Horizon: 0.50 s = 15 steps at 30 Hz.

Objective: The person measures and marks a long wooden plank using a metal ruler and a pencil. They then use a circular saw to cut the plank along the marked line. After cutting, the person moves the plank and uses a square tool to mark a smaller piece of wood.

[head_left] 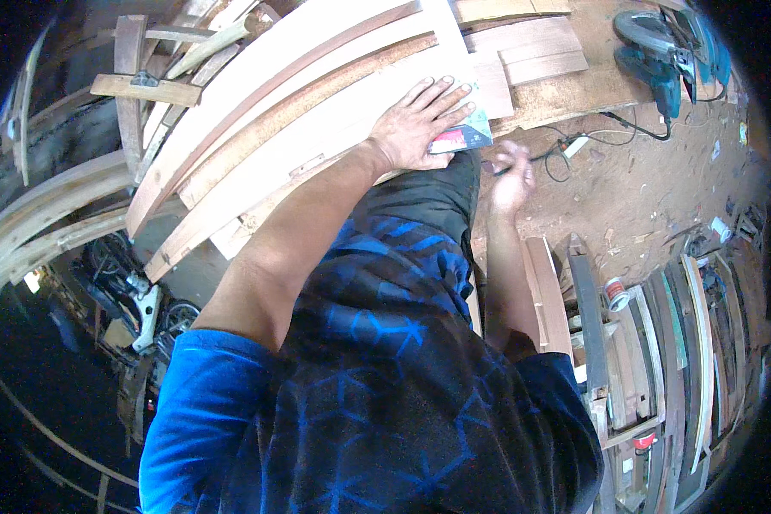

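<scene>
My left hand (pixel 427 122) lies with its fingers spread on a flat white piece with green and pink print (pixel 480 116), at the near edge of the wood-covered bench. Under and around that hand are long pale planks (pixel 317 128), which appear curved toward the left. My right hand (pixel 512 176) is raised off the bench's near edge, to the right of my dark trousers. Its fingers are curled and somewhat blurred, with a short dark bit showing at them that I cannot make out.
A teal power saw (pixel 655 64) sits at the bench's right end, its cord trailing to a white socket strip (pixel 576 146) on the dirt floor. Stacked timber strips (pixel 660 343) fill the lower right, with a small tub (pixel 615 294) there. A motorcycle (pixel 141 300) stands at left.
</scene>
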### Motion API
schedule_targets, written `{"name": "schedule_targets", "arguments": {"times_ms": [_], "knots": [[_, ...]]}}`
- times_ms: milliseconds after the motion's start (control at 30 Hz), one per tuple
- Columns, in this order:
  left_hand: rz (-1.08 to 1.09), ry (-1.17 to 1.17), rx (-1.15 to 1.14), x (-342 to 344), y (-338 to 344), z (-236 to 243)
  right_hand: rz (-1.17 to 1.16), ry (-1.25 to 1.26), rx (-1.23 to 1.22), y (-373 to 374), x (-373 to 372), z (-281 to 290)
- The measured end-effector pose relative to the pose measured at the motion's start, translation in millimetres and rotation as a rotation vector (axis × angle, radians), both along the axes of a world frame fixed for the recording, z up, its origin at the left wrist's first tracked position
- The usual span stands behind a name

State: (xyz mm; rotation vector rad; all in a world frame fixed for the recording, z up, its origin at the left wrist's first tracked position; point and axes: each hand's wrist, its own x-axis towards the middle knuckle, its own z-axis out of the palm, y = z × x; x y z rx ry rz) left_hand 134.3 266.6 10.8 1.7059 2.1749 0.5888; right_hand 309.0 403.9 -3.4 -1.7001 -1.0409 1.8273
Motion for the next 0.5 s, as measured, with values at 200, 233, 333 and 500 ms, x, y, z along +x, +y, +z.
{"name": "schedule_targets", "arguments": {"times_ms": [200, 233, 333, 500], "knots": [[-0.011, 0.022, -0.14, 0, 2, 8, 0.287, 0.106, 0.331, 47, -28, 33], [-0.016, 0.025, -0.184, 0, 2, 11, 0.41, 0.078, 0.415, 52, -41, 34], [-0.001, 0.008, -0.178, -1, 3, 17, 0.678, 0.125, 0.646, 62, -82, 30], [0.013, -0.009, -0.18, -1, 4, 19, 1.042, 0.157, 0.83, 72, -93, 38]]}}
